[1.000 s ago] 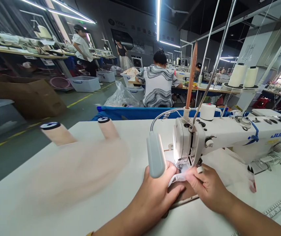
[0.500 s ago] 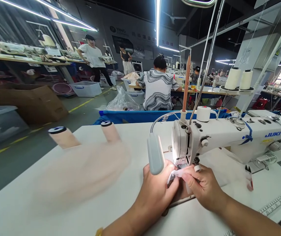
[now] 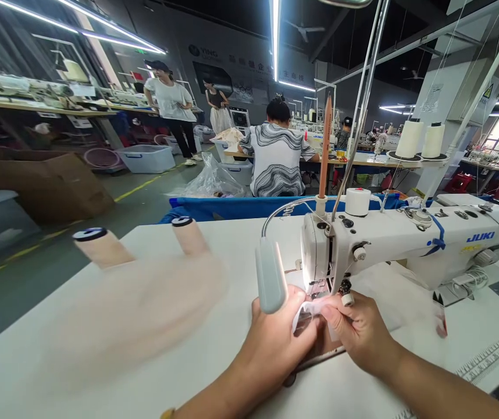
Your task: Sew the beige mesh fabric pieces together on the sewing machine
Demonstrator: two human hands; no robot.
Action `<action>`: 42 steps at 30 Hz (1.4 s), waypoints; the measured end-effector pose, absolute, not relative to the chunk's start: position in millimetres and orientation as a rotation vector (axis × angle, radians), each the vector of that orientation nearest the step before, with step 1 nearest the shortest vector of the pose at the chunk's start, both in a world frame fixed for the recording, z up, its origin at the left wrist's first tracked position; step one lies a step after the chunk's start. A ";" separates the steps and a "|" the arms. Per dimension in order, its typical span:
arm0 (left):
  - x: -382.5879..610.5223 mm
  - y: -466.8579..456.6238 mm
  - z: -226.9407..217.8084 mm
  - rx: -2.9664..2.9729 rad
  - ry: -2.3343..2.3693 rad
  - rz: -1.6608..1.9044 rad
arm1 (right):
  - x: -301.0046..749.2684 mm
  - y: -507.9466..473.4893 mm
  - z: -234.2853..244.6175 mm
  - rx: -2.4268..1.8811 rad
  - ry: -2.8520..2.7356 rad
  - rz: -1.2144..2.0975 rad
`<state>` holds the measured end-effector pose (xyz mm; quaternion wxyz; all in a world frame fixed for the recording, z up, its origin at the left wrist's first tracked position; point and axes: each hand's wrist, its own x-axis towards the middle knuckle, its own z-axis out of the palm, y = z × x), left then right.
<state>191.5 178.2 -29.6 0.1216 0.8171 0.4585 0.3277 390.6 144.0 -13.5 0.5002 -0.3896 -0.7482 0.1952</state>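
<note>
The single camera rides on the worker's head, tipped forward and down, close over the tabletop's (image 3: 79,390) near edge. It faces past the sewing machine (image 3: 406,238), out beyond the far edge.

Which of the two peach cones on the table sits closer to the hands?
The cone nearer the lamp; the other cone sits farther left.

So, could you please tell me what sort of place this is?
Most likely a garment factory's sewing floor: the left hand and right hand hold a white fabric piece at a JUKI sewing machine, thread cones stand behind it, and a seated person works at another sewing table beyond.
</note>
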 end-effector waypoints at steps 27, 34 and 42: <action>184.8 183.8 -43.7 2.491 1.232 1.025 | 389.0 142.9 -7.9 -0.910 -1.851 0.492; 185.0 187.6 -36.9 2.467 1.184 1.031 | 389.3 144.1 -13.2 -0.977 -1.786 0.372; 179.1 190.4 -33.6 2.659 0.981 1.113 | 396.6 142.8 -12.4 -0.906 -1.948 0.383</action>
